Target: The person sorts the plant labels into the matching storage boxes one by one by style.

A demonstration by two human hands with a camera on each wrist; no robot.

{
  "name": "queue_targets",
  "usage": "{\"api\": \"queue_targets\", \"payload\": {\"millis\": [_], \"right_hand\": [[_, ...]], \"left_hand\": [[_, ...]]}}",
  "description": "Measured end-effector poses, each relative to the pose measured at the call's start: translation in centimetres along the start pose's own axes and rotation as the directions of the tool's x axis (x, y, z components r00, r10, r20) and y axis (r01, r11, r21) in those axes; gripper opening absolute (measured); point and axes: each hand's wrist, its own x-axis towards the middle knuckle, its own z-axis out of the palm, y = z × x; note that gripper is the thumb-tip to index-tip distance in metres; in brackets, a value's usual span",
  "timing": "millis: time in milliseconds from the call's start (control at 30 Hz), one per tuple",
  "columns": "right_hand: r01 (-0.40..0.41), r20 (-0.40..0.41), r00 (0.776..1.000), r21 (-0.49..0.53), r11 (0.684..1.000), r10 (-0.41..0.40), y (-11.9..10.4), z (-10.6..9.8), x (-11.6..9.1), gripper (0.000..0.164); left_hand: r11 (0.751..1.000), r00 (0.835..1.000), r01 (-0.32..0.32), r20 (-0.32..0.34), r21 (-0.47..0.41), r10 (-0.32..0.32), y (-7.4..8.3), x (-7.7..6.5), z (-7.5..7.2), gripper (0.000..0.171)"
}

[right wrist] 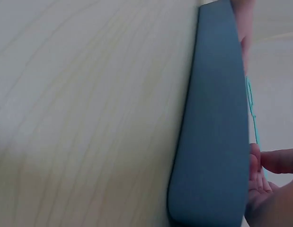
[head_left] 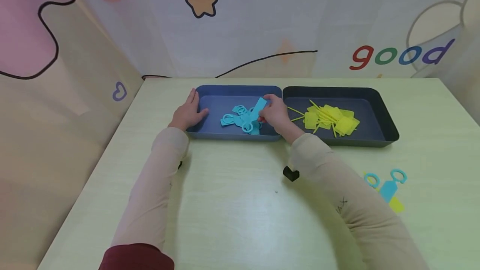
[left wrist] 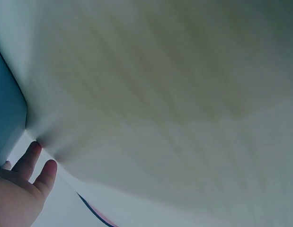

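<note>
My right hand pinches a flat light-blue plastic piece between thumb and fingers. It is held tilted over a pile of similar ring-ended light-blue pieces inside the blue tray. In the right wrist view, the thumb and fingers show past the tray's side wall, at a thin light-blue edge. My left hand rests on the tray's left rim with the fingers extended and the thumb over the inside. From the left wrist, straight fingers appear beside the tray wall.
A dark tray adjoins the blue one on the right and holds a pile of yellow plastic pieces with thin sticks. Near my right forearm, a light-blue piece with two rings lies over a yellow one. A printed curtain hangs behind the table.
</note>
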Motion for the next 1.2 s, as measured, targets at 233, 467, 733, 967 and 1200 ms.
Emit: {"api": "queue_targets", "payload": {"millis": [233, 467, 733, 967, 1200], "right_hand": [[-0.049, -0.033, 0.998, -0.119, 0.992, 0.046, 0.4, 1.6, 0.8, 0.052], [-0.078, -0.032, 0.997, -0.228, 0.97, 0.073, 0.9, 2.4, 1.0, 0.049], [-0.108, -0.056, 0.994, -0.257, 0.96, 0.097, 1.1, 2.6, 1.2, 0.046], [-0.131, -0.065, 0.991, -0.271, 0.954, 0.118, 0.8, 2.6, 0.8, 0.045], [-0.112, -0.063, 0.993, -0.232, 0.966, 0.1, 0.3, 1.7, 0.2, 0.058]], "left_hand": [[1.0, 1.0, -0.002, 0.001, 0.001, 0.002, 0.0, -0.1, 0.0, 0.078], [1.0, 1.0, 0.0, 0.001, 0.002, 0.0, 0.0, -0.1, 0.0, 0.078], [1.0, 1.0, 0.002, 0.0, -0.001, -0.002, 0.1, -0.2, -0.1, 0.078], [1.0, 1.0, 0.001, -0.005, -0.003, -0.001, 0.1, -0.1, 0.0, 0.078], [1.0, 1.0, 0.002, -0.012, -0.008, -0.003, -0.2, 0.2, 0.3, 0.078]]}}
